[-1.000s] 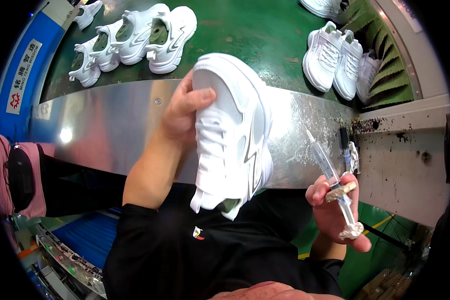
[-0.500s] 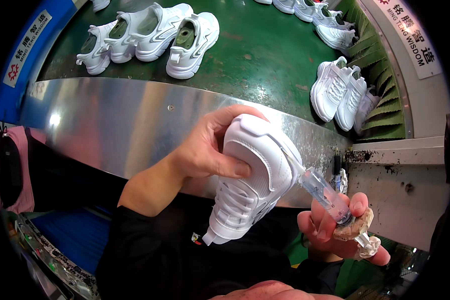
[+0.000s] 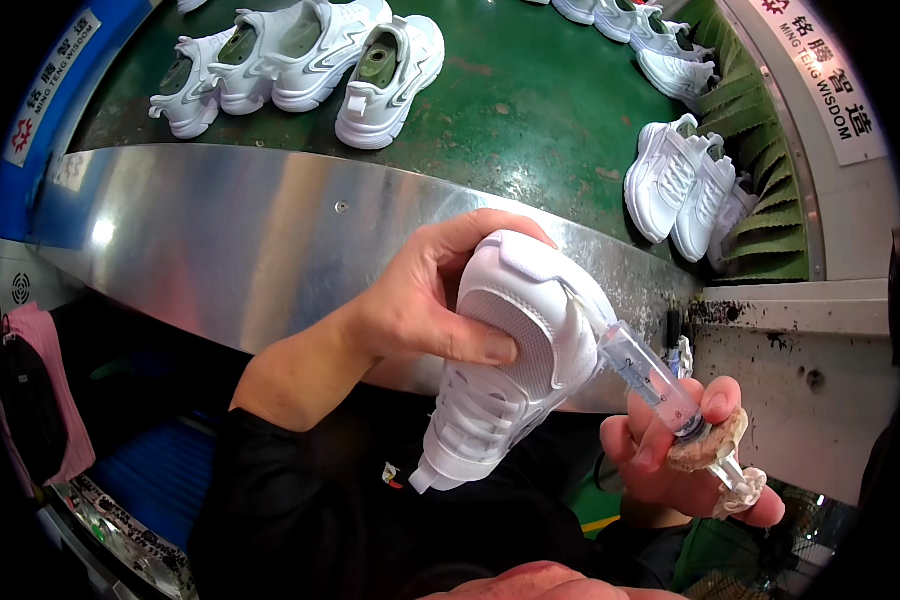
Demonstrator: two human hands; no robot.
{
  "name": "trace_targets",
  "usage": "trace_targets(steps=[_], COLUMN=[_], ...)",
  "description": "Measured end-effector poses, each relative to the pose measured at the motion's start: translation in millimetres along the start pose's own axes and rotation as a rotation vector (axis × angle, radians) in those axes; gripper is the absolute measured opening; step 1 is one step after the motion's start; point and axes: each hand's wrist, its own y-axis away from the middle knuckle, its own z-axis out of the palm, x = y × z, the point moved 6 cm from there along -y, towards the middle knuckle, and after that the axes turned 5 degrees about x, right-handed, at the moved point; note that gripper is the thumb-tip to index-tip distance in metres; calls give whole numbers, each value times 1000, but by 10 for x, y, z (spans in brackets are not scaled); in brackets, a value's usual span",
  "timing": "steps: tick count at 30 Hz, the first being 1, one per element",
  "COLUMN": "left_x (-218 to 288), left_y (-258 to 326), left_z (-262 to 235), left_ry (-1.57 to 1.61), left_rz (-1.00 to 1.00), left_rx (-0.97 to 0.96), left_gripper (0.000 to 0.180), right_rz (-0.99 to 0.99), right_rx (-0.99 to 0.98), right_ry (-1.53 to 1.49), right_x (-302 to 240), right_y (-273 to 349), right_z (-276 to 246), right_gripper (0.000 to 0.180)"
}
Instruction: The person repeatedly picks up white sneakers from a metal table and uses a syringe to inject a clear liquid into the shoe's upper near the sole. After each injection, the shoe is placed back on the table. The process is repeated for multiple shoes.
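The left hand (image 3: 400, 305) is grasping a white lace-up sneaker with a mesh toe (image 3: 522, 350), its fingers wrapping firmly around the toe end. The shoe is tilting in midair at the near edge of a shiny brushed-steel strip (image 3: 240, 240), toe pointing away. The right hand (image 3: 652, 450) is gripping a clear plastic syringe (image 3: 645, 378), its fingers curling close to a lumpy tan wad (image 3: 705, 450) (a whitish clump (image 3: 740, 494) is coating the plunger end). The syringe's narrow end is aiming at the sneaker's sole edge; contact is not showing clearly. Beyond, other white sneakers (image 3: 394, 95) are standing on the green worktop (image 3: 530, 125).
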Motion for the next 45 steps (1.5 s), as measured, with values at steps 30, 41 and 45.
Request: trace_targets(steps=[30, 41, 45], left_x=[-154, -147, -173], left_y=[-57, -134, -139], left_z=[-332, -352, -397], left_ry=[146, 201, 274], left_rz=[-60, -47, -70], left_rx=[256, 189, 163], left_gripper=[52, 50, 48], right_rz=[-33, -27, -89], right_rx=[112, 139, 120], right_ry=[-176, -207, -241], right_x=[329, 430, 488], right_y=[365, 485, 551], right_z=[-602, -738, -762], right_gripper=[89, 89, 97])
